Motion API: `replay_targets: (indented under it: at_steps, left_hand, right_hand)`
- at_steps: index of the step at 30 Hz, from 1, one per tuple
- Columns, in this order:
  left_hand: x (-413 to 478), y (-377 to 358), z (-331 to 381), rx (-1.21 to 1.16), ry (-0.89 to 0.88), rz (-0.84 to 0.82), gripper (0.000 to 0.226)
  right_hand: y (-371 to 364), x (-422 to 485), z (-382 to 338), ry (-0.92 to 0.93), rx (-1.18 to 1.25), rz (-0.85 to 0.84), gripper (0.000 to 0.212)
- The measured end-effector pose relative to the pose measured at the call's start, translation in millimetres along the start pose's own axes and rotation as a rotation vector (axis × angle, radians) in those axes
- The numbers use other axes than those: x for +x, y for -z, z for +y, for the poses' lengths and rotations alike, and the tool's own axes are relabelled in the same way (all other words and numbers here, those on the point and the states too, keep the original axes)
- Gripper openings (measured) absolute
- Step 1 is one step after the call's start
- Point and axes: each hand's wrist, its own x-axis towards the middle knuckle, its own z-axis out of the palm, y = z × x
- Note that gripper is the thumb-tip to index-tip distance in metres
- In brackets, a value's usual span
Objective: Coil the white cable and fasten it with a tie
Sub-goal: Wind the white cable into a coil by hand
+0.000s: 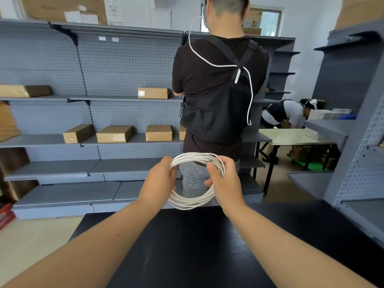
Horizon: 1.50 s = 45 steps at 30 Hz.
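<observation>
The white cable [192,201] is wound into a round coil of several loops, held up in the air above the far edge of the black table [197,246]. My left hand [160,179] grips the coil's left side. My right hand [224,179] grips the right side, with the thumb pressing near a small green tie [209,162] at the upper right of the coil. Part of the tie is hidden under the strands and my fingers.
A person in a black shirt and vest [218,90] stands close behind the table, back turned. Grey shelving [83,138] with cardboard boxes lines the left. Another grey shelf unit [357,142] stands at right. A second person bends beside a pale table [291,136].
</observation>
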Motion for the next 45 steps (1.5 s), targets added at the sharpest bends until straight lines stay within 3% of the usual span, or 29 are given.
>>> replay_targets:
  at_steps: [6,11,17,20,29,34,38,40,42,45]
  left_hand:
    - [13.4,13.1,1.6,0.285,-0.102,-0.024,0.010]
    - [15.6,20.3,9.3,0.332,-0.124,-0.059,0.013]
    - [6.0,19.2,3.5,0.156,-0.061,-0.091,0.008]
    - [3.4,18.5,0.7,0.056,-0.024,-0.116,0.017]
    - [4.8,28.2,1.8,0.095,-0.028,-0.234,0.024]
    - [-3.5,22.3,2.7,-0.410,0.161,-0.267,0.010]
    - [-8.2,12.6,2.8,-0.474,0.217,-0.232,0.011]
    - [-5.4,12.9,0.2,-0.360,0.193,-0.220,0.023]
    - [-2.6,14.8,-1.9,-0.208,0.135,-0.169,0.054]
    - [-3.2,16.3,0.7,0.048,-0.084,0.016,0.080]
  right_hand:
    - [4.0,3.8,0.6,0.006,-0.045,-0.121,0.039]
    - [-0.4,2.5,-0.8,0.018,-0.075,-0.197,0.024]
    - [-2.7,2.1,4.3,0.030,-0.057,-0.150,0.011]
    - [-0.9,2.6,7.1,0.033,-0.063,-0.162,0.011]
    - [3.0,5.2,6.3,0.132,-0.121,-0.190,0.019]
    - [-1.1,7.4,7.6,0.131,-0.068,-0.066,0.011]
    - [-0.8,6.8,4.5,0.142,-0.066,-0.052,0.011]
    - [2.4,6.8,4.3,0.159,-0.082,-0.066,0.010]
    - [5.3,7.7,4.2,0.182,-0.123,-0.081,0.010]
    - [6.0,8.3,4.3,0.210,-0.175,-0.105,0.012]
